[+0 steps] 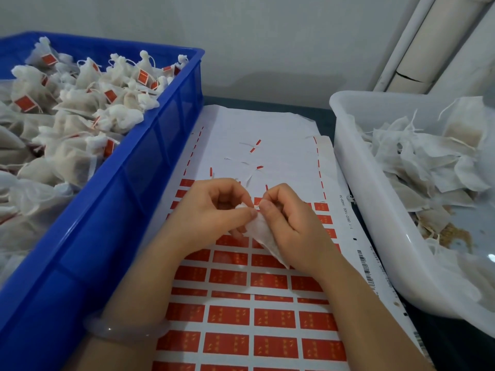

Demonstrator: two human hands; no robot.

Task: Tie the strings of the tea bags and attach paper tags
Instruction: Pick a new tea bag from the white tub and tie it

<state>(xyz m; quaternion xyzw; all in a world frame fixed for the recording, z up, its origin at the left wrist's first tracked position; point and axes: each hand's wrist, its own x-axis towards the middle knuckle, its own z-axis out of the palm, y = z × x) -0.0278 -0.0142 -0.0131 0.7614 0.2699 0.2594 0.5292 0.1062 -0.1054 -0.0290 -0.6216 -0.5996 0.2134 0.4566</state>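
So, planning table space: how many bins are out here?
2: a blue crate on the left holding tagged tea bags, and a white tub on the right holding untagged bags. Others may sit outside view.

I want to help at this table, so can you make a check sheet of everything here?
Surface: dark table under a sheet of red tags.
Job's things: one tea bag held over the sheet; tagged bags fill the blue crate; untagged bags in the white tub.
Clutter: torn paper scraps on the sheet's bare part.
Grippers: left hand and right hand both pinch the tea bag.
Cables: nothing seen.
Surroundings: grey wall, white pipes at right.
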